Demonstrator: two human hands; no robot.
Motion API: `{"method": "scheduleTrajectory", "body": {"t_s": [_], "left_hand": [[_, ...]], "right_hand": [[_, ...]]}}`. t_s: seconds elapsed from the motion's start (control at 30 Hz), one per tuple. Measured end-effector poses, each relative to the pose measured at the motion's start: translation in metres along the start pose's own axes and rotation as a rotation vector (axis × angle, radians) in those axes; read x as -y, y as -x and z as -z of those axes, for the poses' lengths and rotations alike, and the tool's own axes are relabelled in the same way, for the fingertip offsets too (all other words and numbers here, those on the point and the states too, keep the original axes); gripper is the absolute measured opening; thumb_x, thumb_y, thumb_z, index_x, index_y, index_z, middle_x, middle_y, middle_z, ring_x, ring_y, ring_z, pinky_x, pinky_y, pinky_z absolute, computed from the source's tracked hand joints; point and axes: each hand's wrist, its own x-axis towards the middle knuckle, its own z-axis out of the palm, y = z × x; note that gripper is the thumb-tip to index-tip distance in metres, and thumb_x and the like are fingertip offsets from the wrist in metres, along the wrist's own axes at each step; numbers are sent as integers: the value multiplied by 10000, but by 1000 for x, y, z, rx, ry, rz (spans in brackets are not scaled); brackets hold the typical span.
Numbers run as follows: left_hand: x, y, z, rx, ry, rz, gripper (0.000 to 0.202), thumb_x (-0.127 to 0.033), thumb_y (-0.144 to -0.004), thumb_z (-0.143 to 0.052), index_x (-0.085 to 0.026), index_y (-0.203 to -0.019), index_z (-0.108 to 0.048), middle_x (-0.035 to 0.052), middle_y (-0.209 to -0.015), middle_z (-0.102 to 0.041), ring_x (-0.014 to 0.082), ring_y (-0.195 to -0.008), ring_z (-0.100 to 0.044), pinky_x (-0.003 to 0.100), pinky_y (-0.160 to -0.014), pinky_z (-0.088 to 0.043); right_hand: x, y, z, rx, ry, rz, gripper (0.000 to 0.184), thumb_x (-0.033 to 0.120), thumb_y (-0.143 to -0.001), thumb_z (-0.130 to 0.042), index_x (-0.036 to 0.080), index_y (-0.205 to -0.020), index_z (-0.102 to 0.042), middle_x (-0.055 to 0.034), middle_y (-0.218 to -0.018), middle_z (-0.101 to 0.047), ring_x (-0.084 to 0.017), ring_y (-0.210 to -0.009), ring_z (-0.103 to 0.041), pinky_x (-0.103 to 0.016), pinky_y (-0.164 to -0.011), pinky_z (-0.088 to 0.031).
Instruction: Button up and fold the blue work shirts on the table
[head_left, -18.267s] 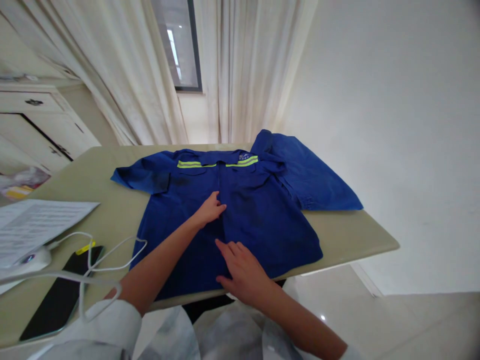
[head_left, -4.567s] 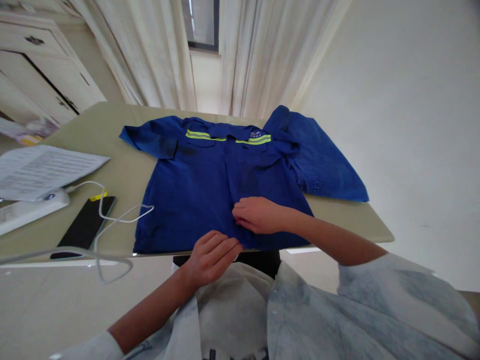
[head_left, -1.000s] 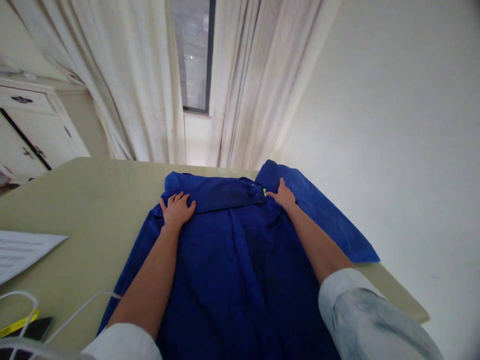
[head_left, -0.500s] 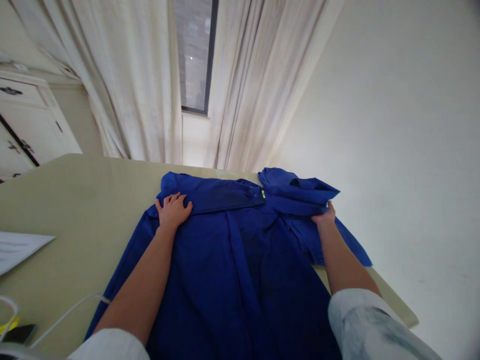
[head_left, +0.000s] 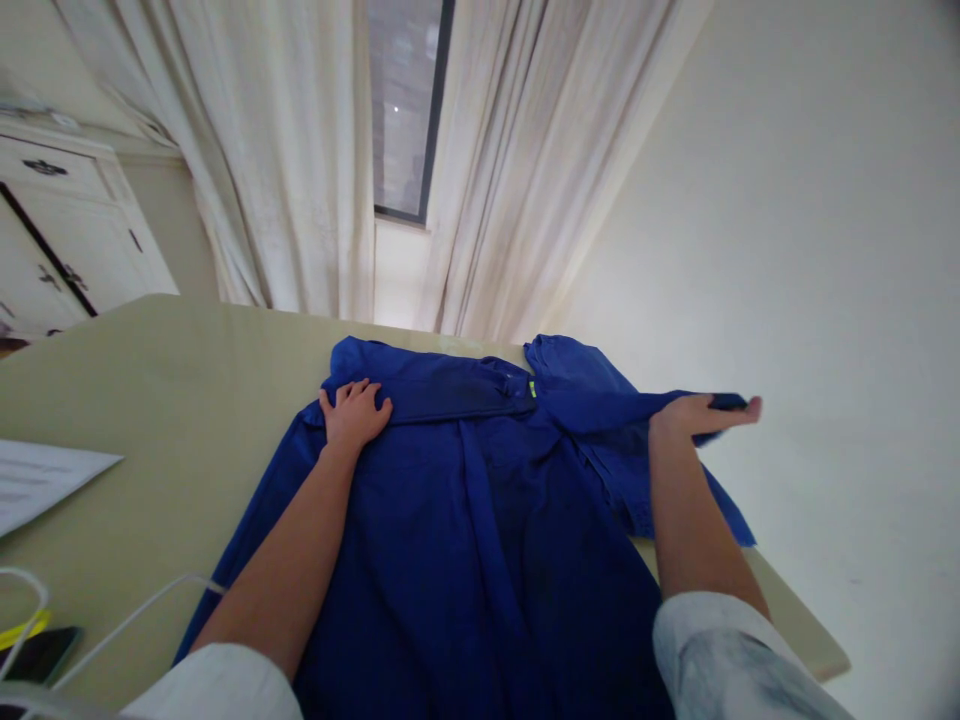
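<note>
A blue work shirt [head_left: 465, 540] lies on a beige table [head_left: 150, 400], its back facing up, with a small yellow-green tab at the collar edge. My left hand [head_left: 354, 412] rests flat on the shirt's left shoulder, fingers spread. My right hand [head_left: 701, 412] is past the table's right edge, pinching the end of the right sleeve [head_left: 600, 395] and holding it stretched out level. A second fold of blue cloth [head_left: 675, 500] hangs below that sleeve over the table edge.
A sheet of paper [head_left: 37, 480] lies at the left edge. A white cable [head_left: 127, 620] and a dark phone [head_left: 37, 655] sit at the lower left. White curtains [head_left: 285, 150], a window and a cabinet [head_left: 45, 240] stand behind the table.
My right hand has pulled the sleeve end outward to the right, past the table edge, straightening it. My left hand has stayed on the left shoulder.
</note>
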Motion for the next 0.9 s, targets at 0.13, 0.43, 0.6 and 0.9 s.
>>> {"method": "scheduleTrajectory", "body": {"t_s": [0.13,0.43,0.6,0.9], "left_hand": [[0,-1,0,12,1,8,496,-473,-983,-495,-250,-1387,-676,115,-1569,-570,401,-1469,-439,756,-1239,-146],[6,-3,4,4,157,10,685,-378,-944,-557,-264,-1609,-436,117,-1489,-642,369,-1430,-510,741,-1258,-128],[0,-2,3,-9,216,-44,371,-400,-1038,-436,-318,-1203,-758,70,-1374,-720,368,-1380,-552,821,-1211,-20],[-7,-22,17,-334,610,-206,363,-299,-976,-544,-183,-1300,-660,142,-1418,-644,261,-1325,-613,437,-1134,-515]], "right_hand": [[33,91,-38,527,71,636,552,213,-1045,-344,101,-1586,-355,-212,-1621,-418,-231,-1563,-350,-536,-1314,-237],[19,230,-25,1684,244,917,630,340,-1035,-569,235,-1634,-405,-127,-1623,-497,-283,-1414,-554,-485,-1182,-458],[19,220,-23,1601,343,865,615,412,-1014,-630,211,-1578,-488,-138,-1571,-545,-309,-1370,-568,-484,-1161,-465],[45,246,-22,1628,427,864,487,401,-1121,-406,236,-1566,-516,-112,-1561,-571,-273,-1348,-590,-450,-1127,-475]]}}
